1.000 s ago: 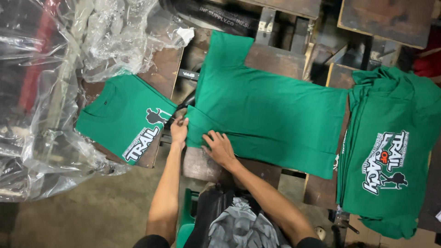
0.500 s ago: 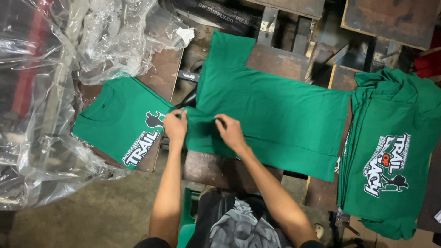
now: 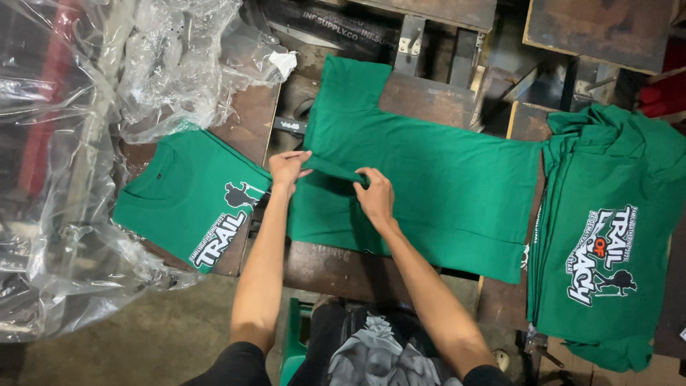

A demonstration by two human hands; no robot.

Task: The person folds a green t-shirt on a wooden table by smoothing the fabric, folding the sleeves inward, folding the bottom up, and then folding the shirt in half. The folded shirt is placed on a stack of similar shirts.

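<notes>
Plain green cotton T-shirt (image 3: 429,179), laid flat and printless side up across a dark, worn wooden bench (image 3: 336,264) at the centre of the view, one sleeve pointing toward 12 o'clock. The left hand (image 3: 288,168) and the right hand (image 3: 375,196) meet at the shirt's 9 o'clock end. The fingers of each hand are closed together on the near sleeve fold (image 3: 330,169), which is lifted off the body of the shirt as a narrow ridge between them; the rest of the garment lies smooth.

At 9 o'clock from the hands, just beside the worked shirt, lies a folded green T-shirt with a white printed design (image 3: 189,204), resting partly on crumpled clear plastic sheeting (image 3: 78,143) that fills the view from 9 to 11 o'clock. At 3 o'clock, near the hem, sits a stack of green printed T-shirts (image 3: 607,229), its edges slightly fanned. Dark metal frame parts (image 3: 411,39) show at 12 o'clock.

Risk, as a judgement: the pinched fold is short and held only at its two ends, so uneven pull from one hand would skew the crease and leave the sleeve lopsided. The near edge of the shirt overhangs a gap in the bench; dragging the cloth toward 6 o'clock could let it slip down or pick up dirt from the stained wood.
</notes>
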